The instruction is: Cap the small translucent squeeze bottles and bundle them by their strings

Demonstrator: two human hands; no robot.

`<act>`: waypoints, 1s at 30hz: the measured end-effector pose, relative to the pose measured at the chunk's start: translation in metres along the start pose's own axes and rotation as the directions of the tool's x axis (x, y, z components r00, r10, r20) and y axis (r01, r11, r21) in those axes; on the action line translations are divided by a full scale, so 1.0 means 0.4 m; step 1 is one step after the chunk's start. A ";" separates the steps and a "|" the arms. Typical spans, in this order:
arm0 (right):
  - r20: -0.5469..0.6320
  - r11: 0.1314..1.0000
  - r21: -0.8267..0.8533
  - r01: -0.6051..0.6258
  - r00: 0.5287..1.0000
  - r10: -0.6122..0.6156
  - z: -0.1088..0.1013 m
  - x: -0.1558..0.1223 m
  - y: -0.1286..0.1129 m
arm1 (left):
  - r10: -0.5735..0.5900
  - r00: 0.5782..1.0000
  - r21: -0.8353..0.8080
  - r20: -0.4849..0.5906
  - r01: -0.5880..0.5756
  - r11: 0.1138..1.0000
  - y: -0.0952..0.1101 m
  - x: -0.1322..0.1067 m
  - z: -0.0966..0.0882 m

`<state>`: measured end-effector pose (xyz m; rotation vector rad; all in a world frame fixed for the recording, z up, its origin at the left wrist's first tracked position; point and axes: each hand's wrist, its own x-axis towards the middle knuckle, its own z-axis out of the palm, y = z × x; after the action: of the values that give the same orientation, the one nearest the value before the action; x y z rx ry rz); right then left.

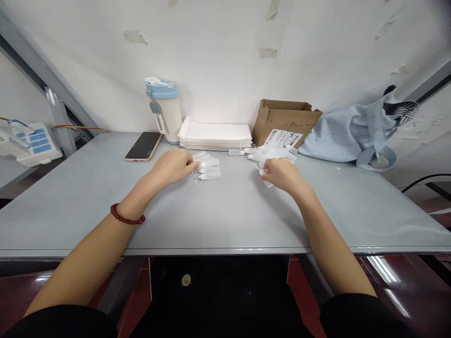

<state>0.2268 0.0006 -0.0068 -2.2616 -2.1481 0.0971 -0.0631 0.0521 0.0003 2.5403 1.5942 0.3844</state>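
A short row of small clear plastic tubes with white caps and thin loops (210, 174) lies near the middle of the grey table. At the upper left end of that row is my left hand (172, 165), its thumb and fingers closed on the capped end of one tube. More such tubes lie in a loose pile (273, 151) in front of the cardboard box. My right hand (283, 174) reaches to the near side of this pile and pinches a tube (267, 182), partly hidden under the fingers.
Behind the row stands a stack of white envelope-like sheets (216, 136). To its left are a cream and blue tumbler (167, 112) and a phone (143, 146). The open cardboard box (287, 123) and a light blue cloth bag (347, 131) stand at the back right, against the wall.
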 end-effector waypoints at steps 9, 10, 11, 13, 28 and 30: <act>-0.012 0.938 0.308 0.160 0.986 -0.165 0.001 -0.016 -0.030 | 0.020 0.983 -0.432 -0.184 -0.099 0.896 0.054 -0.012 0.025; -0.037 0.907 0.374 0.192 0.981 -0.192 -0.001 -0.018 -0.035 | 0.027 0.985 -0.487 -0.172 -0.109 0.866 0.060 -0.014 0.031; -0.056 0.878 0.427 0.217 0.975 -0.214 -0.003 -0.021 -0.040 | 0.036 0.987 -0.532 -0.156 -0.115 0.839 0.065 -0.016 0.036; -0.081 0.829 0.498 0.256 0.965 -0.250 -0.006 -0.027 -0.050 | 0.057 0.992 -0.586 -0.111 -0.111 0.803 0.070 -0.018 0.046; -0.168 0.671 0.642 0.371 0.922 -0.349 -0.006 -0.046 -0.073 | 0.165 0.984 -0.686 -0.070 -0.167 0.708 0.080 -0.028 0.039; -0.169 0.670 0.645 0.366 0.924 -0.342 -0.007 -0.048 -0.076 | 0.158 0.984 -0.689 -0.083 -0.171 0.705 0.086 -0.030 0.038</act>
<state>0.1955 -0.0168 -0.0018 -1.4048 -2.0268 0.6942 -0.0342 0.0266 -0.0080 2.0650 0.9430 0.8454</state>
